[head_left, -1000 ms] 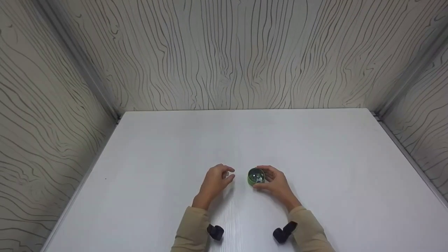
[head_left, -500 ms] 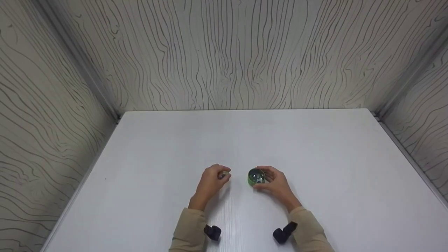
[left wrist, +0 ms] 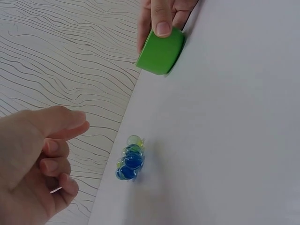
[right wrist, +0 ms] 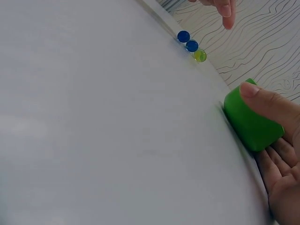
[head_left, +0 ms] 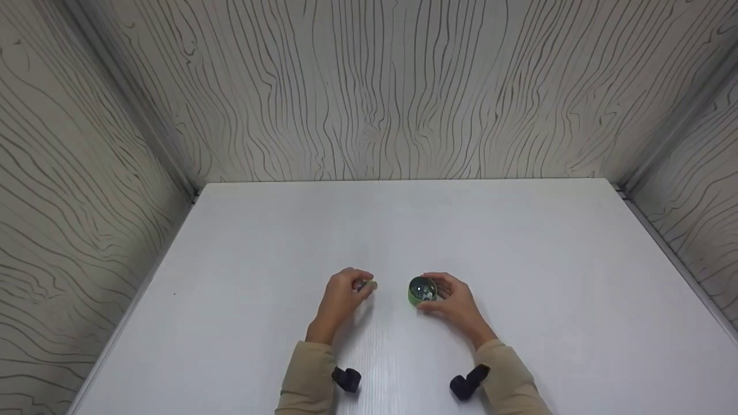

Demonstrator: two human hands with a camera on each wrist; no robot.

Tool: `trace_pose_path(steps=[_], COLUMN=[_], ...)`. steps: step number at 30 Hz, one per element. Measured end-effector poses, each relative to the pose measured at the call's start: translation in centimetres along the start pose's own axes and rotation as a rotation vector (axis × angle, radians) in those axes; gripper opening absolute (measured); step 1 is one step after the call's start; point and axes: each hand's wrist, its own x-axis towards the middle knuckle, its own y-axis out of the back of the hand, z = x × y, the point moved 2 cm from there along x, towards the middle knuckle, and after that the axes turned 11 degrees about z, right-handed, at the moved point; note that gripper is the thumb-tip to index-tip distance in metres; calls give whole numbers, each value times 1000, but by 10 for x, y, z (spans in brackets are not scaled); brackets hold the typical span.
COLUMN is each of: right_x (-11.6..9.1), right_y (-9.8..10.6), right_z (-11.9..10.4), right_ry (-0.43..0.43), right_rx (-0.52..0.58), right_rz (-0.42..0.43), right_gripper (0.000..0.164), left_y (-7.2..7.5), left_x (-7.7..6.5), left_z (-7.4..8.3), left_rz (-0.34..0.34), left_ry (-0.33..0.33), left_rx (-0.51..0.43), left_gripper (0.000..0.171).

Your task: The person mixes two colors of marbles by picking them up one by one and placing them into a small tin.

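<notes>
Several glass marbles (left wrist: 133, 161), blue and yellow-green, sit close together on the white table. My left hand (head_left: 340, 300) hovers right beside them, partly hiding them in the head view. In the left wrist view its index finger and thumb reach forward, the other fingers (left wrist: 55, 166) are loosely curled, and nothing is held. To the right, my right hand (head_left: 459, 302) grips a small green bowl (right wrist: 253, 119) between thumb and fingers. The bowl stands on the table, its dark shiny inside facing up in the head view; whether it contains anything is unclear.
The white table (head_left: 519, 248) reaches back to a wall (head_left: 369, 92) with a wood-grain pattern. Similar panels stand at both sides. Black wrist cameras (head_left: 347, 380) jut from both sleeves above the table.
My left hand has drawn a little to the left, away from the bowl, so more of the marbles shows beside its fingertips. My right hand and the bowl have stayed in place.
</notes>
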Motion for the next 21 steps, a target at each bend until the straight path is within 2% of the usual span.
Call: trace_pose_path(steps=[9, 21], right_x=[1, 1], right_y=[-1, 0], right_z=[0, 0], right_ry=[13, 16], right_rx=[-23, -19], right_rz=[4, 5], right_gripper=[65, 66], left_y=[3, 5], left_x=[2, -3], left_z=[-7, -18], left_rz=[37, 27], left_ry=[26, 124], left_rx=[22, 9], left_gripper=[13, 15])
